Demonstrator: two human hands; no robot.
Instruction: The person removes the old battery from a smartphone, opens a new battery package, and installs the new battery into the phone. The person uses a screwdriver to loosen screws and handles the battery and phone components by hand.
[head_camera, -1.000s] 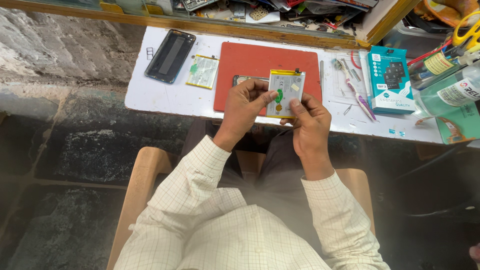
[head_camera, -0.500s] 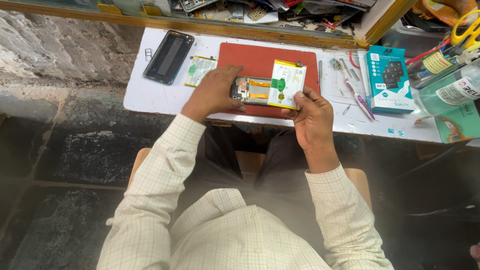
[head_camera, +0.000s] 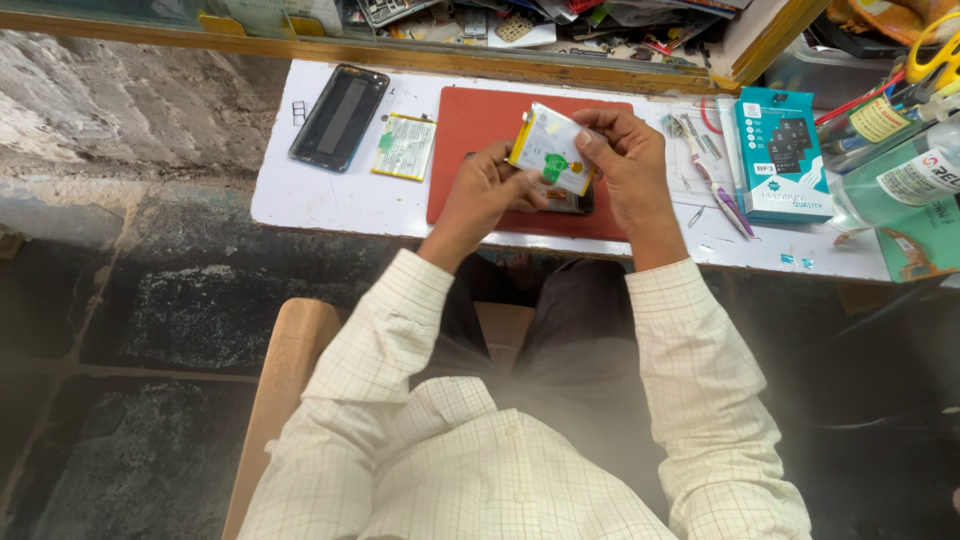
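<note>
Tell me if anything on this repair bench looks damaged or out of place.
Nothing looks damaged. Both hands, left hand and right hand, hold a flat white phone battery above the red rectangular mat. A dark opened phone shell lies askew on the white tabletop, and loose tools are scattered nearby.

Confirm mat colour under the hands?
Red mat, seen in the head view, lying on the white table.

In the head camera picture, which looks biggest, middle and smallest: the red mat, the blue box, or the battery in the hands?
1. Red mat
2. Blue box
3. Battery, held by both hands nearer the camera, so it may look bigger than it is.
</note>
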